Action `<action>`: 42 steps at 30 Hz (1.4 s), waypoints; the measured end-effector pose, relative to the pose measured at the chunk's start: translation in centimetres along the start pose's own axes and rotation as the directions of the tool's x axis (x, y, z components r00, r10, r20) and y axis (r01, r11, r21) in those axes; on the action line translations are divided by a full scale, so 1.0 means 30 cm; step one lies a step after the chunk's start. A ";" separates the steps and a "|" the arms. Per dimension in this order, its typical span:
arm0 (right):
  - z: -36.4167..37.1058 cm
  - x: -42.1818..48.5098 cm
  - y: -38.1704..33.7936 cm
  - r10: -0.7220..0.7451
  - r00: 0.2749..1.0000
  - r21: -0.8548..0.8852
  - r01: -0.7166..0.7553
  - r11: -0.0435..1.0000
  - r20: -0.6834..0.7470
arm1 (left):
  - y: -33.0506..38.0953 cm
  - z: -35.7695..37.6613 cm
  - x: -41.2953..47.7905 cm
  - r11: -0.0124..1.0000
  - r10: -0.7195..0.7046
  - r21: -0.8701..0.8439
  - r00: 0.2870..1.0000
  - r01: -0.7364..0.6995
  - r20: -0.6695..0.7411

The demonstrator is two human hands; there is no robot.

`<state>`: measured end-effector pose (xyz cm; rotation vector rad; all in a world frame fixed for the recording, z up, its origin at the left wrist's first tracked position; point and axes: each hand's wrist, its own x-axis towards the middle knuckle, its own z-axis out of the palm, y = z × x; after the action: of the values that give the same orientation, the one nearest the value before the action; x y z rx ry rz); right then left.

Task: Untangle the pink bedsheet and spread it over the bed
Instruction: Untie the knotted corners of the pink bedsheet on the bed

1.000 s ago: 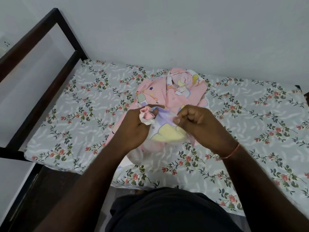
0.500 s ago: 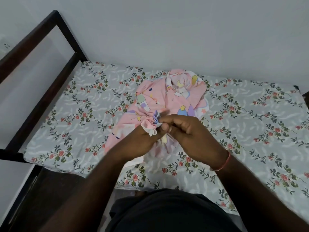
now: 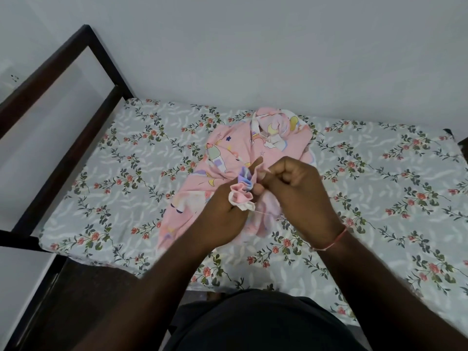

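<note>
The pink bedsheet (image 3: 235, 153), printed with cartoon stars, moons and rainbows, lies bunched in a heap on the middle of the bed (image 3: 121, 178), which has a pale floral cover. My left hand (image 3: 222, 214) grips a gathered, knotted end of the sheet, whose white and pink tip pokes out above the fist. My right hand (image 3: 298, 188) is pressed against it from the right, fingers curled and pinching the same bunched fabric. A thin loose thread runs between the two hands. The sheet under my hands is hidden.
A dark wooden bed frame (image 3: 83, 79) runs along the left side and near-left corner. A plain white wall (image 3: 278, 51) borders the far edge of the mattress. My dark-clothed torso (image 3: 266, 323) stands at the near edge. A red thread band (image 3: 334, 239) circles my right wrist.
My hands have come together from holding a spread section of sheet, gathering it into a tight bunch. The purple and yellow printed patch between them has folded away.
</note>
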<state>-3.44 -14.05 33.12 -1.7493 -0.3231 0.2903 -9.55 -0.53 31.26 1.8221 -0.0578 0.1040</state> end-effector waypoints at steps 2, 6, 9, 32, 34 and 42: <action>0.004 -0.019 -0.006 -0.037 0.982 -0.036 0.045 0.998 0.186 | 0.026 0.002 0.008 0.991 -0.006 -0.134 0.997 0.016 0.073; -0.020 -0.037 0.000 -0.085 0.923 -0.132 0.145 0.981 0.376 | 0.033 -0.056 0.021 1.000 0.007 -0.024 0.973 -0.002 0.230; -0.047 -0.040 -0.007 -0.014 0.938 -0.093 0.049 0.994 0.347 | -0.005 -0.111 0.022 0.979 -0.057 0.196 0.998 0.053 0.013; -0.042 -0.039 -0.029 0.025 0.885 -0.157 0.055 0.986 0.465 | 0.008 -0.069 -0.004 0.988 -0.096 0.111 0.991 0.106 -0.094; -0.065 -0.021 -0.021 0.042 0.900 -0.334 0.118 0.935 0.434 | 0.010 -0.083 0.000 0.983 -0.053 0.165 0.988 0.077 -0.146; 0.027 -0.023 -0.024 -0.021 0.999 -0.040 0.022 0.999 0.029 | 0.008 -0.018 -0.031 0.946 -0.313 0.081 0.950 0.313 -0.015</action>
<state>-4.42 -13.43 33.68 -1.7812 -0.3708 0.2951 -10.52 -0.10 31.52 1.8907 0.2411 -0.1184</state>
